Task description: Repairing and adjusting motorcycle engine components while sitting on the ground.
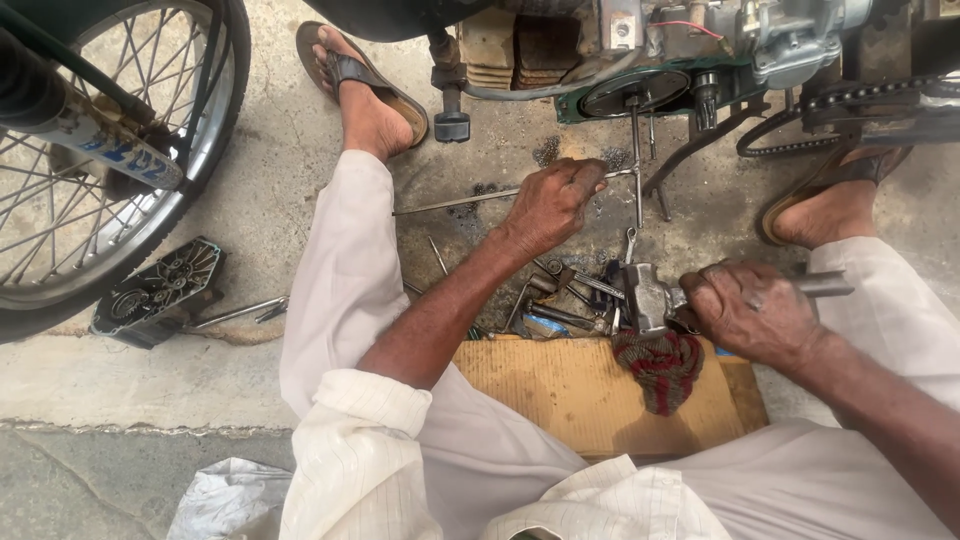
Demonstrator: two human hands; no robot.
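Steel everywhere in the head view: a hammer (650,297) with a bare metal head, gripped near the head by the right hand (752,312), fingers closed around its handle at centre right of the frame. Left hand (553,203) at centre, fist closed on a long thin rod (455,202) lying roughly level and pointing right toward the open engine case (640,90) at upper centre. Hands apart, hammer low and not raised. Below the left hand, a scatter of wrenches and loose tools (560,300) on the concrete floor (300,130). Red knitted rag (660,368) draped over a cardboard sheet (590,395) at lower centre. Spoked wheel (90,170) at upper left, a removed cover (160,290) beside it, drive chain (850,110) at upper right.

Judged from the grips: rod being set as a drift against something at the engine, exact contact point hard to make out. Next move calls for a steady rod, square to its target, and a short controlled tap clear of the knuckles.
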